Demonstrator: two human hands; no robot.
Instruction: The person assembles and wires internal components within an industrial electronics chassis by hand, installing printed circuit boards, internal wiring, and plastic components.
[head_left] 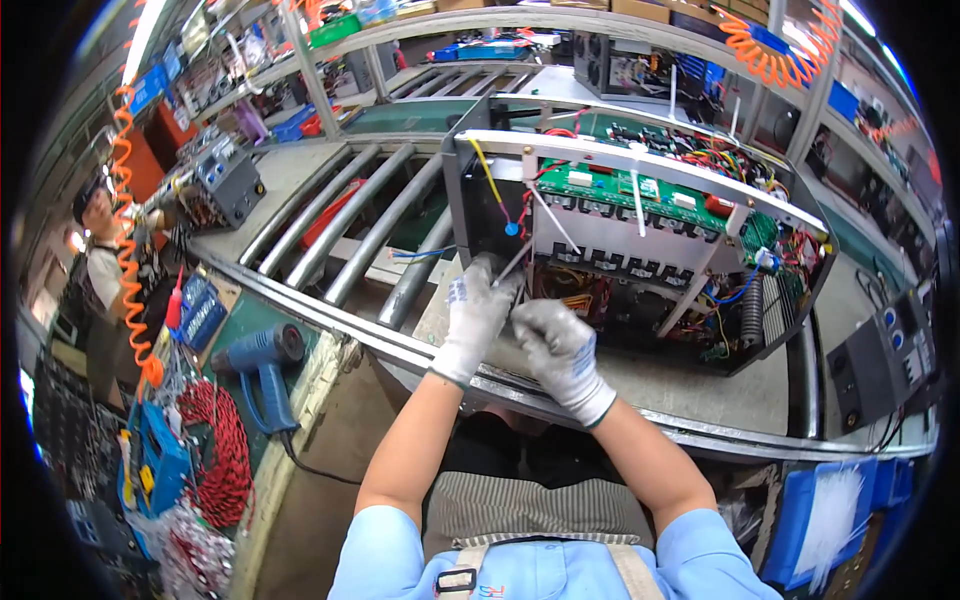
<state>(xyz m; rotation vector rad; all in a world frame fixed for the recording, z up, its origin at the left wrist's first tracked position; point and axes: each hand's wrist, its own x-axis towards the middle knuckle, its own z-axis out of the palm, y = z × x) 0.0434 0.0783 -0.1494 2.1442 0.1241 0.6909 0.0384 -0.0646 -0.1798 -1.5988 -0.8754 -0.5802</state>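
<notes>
An open machine chassis (650, 260) with a dark metal frame, a green circuit board (640, 187) and bundled wires stands on its base before me. At its lower left corner is my left hand (474, 312), in a white glove, fingers closed together. A thin pale strip (515, 262) rises beside its fingertips; whether they pinch it cannot be seen. My right hand (558, 350), also gloved, is curled just to the right, in front of the chassis opening. What it holds, if anything, is hidden. White cable ties (638, 200) stick out from the chassis. Blue wires (420, 253) jut out left of it.
Metal rollers (375, 225) run to the left. A blue heat gun (262, 370) and coiled red wires (218, 450) lie on the left bench. A blue bin of white cable ties (825, 520) is lower right, below a dark panel (885, 355). Another person (105, 250) is far left.
</notes>
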